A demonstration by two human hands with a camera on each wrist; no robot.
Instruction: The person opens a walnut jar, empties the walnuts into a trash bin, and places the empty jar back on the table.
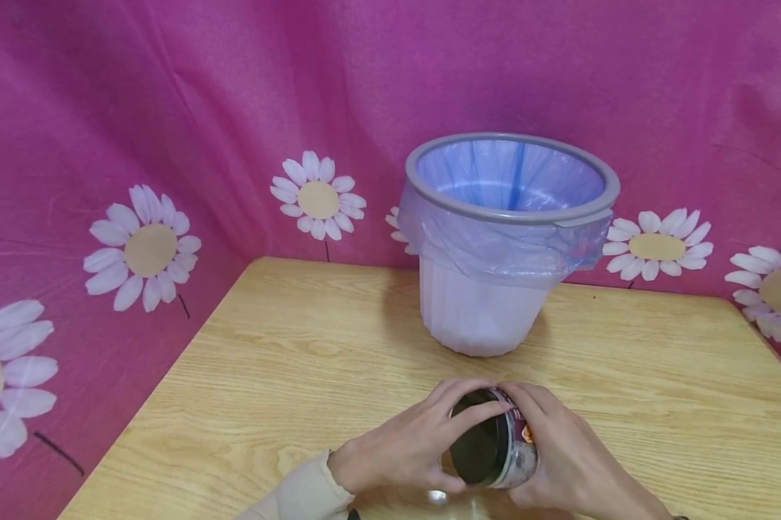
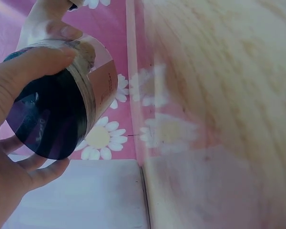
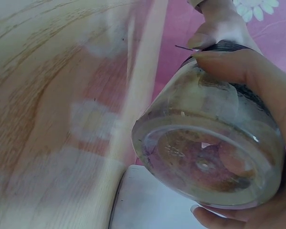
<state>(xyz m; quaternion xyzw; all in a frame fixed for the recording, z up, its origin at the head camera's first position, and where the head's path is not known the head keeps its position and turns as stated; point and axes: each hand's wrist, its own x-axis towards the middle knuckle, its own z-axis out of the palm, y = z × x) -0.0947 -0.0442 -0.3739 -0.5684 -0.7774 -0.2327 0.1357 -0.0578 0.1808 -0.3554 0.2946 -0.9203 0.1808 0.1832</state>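
A clear jar (image 1: 520,466) with a dark lid (image 1: 477,448) and a printed label is held tilted on its side, low in the head view. My left hand (image 1: 416,440) grips it at the lid, thumb and fingers spread round the rim. Round the jar's body curls my right hand (image 1: 575,451), from the other side. The left wrist view shows the dark lid (image 2: 47,114) facing that camera. In the right wrist view the jar's clear round base (image 3: 200,164) is turned to the camera, with brownish patches visible through it. My fingers hide part of the label.
A pale, ribbed waste bin (image 1: 475,314) with a grey rim and a bluish plastic liner stands on the wooden table (image 1: 286,347), beyond my hands. Magenta cloth (image 1: 221,94) printed with white daisies hangs behind and to the left of the table.
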